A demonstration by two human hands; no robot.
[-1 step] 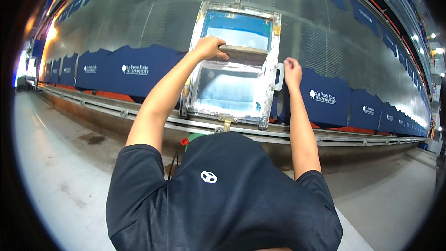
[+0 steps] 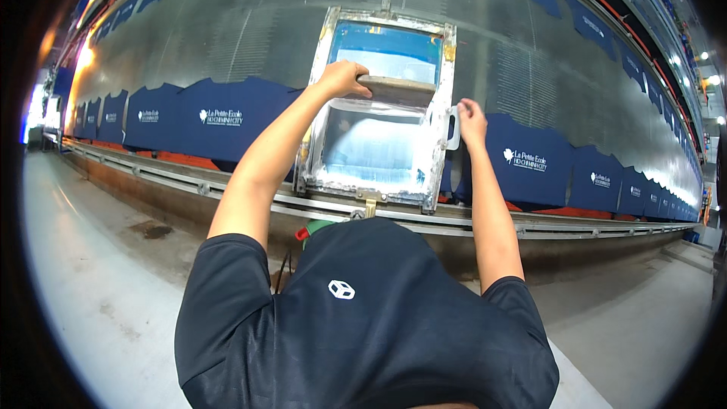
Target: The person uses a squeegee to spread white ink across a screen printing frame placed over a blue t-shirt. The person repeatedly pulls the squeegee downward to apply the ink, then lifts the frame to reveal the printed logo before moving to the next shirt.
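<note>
My left hand (image 2: 345,80) is closed round the left end of a squeegee (image 2: 399,92), which lies across the middle of a screen-printing frame (image 2: 449,49). Blue ink (image 2: 388,35) shows on the mesh beyond the squeegee, and the mesh nearer me looks pale and wet. On the frame's right side is a white loop handle (image 2: 452,141). Just right of that handle, my right hand (image 2: 472,120) has its fingers curled together. What they hold, if anything, is hidden.
The frame rests on a long grey metal table (image 2: 250,38). Navy fabric pieces with white prints (image 2: 530,157) line both long edges. A metal rail (image 2: 591,232) runs along the near side. A green and red object (image 2: 307,230) shows beside my body.
My right hand has shifted slightly left, closer to the handle. My left hand stays on the squeegee. The whole view has moved a little.
</note>
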